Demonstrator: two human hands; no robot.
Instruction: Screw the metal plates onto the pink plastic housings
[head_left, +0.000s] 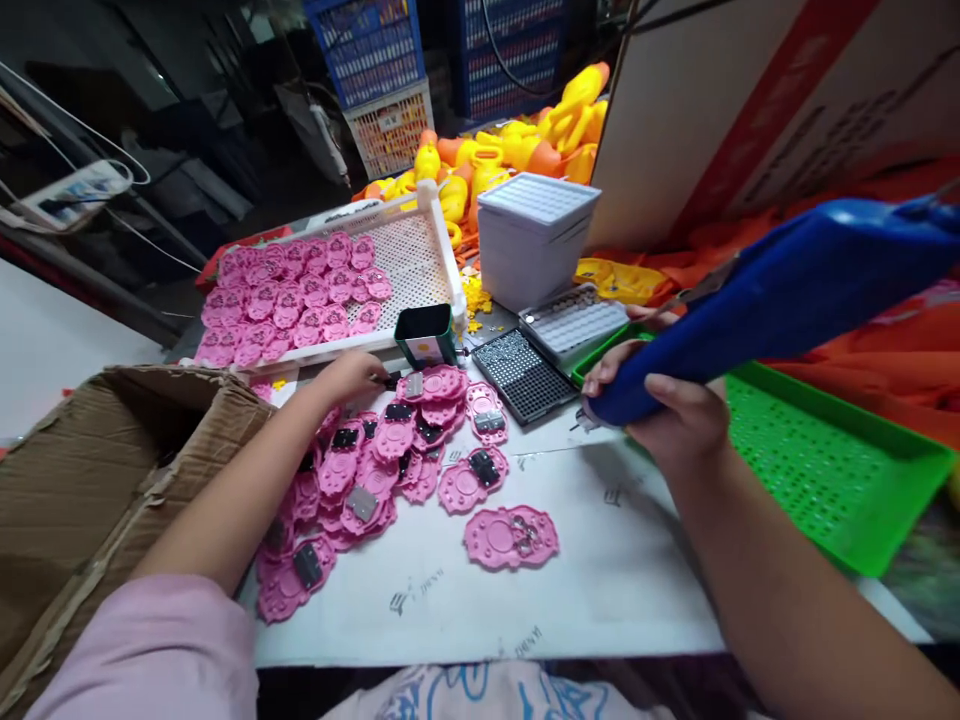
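one right hand (679, 415) is wrapped around one blue tool (750, 310), its smooth, rounded body slanting up and away from the grip, its thin tip low and pointing toward the table. one left hand (356, 378) reaches to the far edge of a pile of pink plates (367, 470); its fingers meet near a small dark piece, and i cannot tell whether they clamp it. the plates overlap too much to count; they are scalloped plastic, several with black or grey blocks. one lone pink plate (510, 537) lies flat between the hands, nearer the body, bearing shiny metal bits at its right end.

white table (600, 560) stretches from that plate to the right forearm and runs to the near edge. tighter limits are one ribbed cardboard box (82, 480) beside the left forearm and one green perforated basket (825, 460) under the tool. just right of the left hand stands one square green tin (425, 338); between the hands lies one black tray (521, 375), dotted with holes. beyond the left hand, one white mesh tray (409, 255) carries rows of pink pieces.
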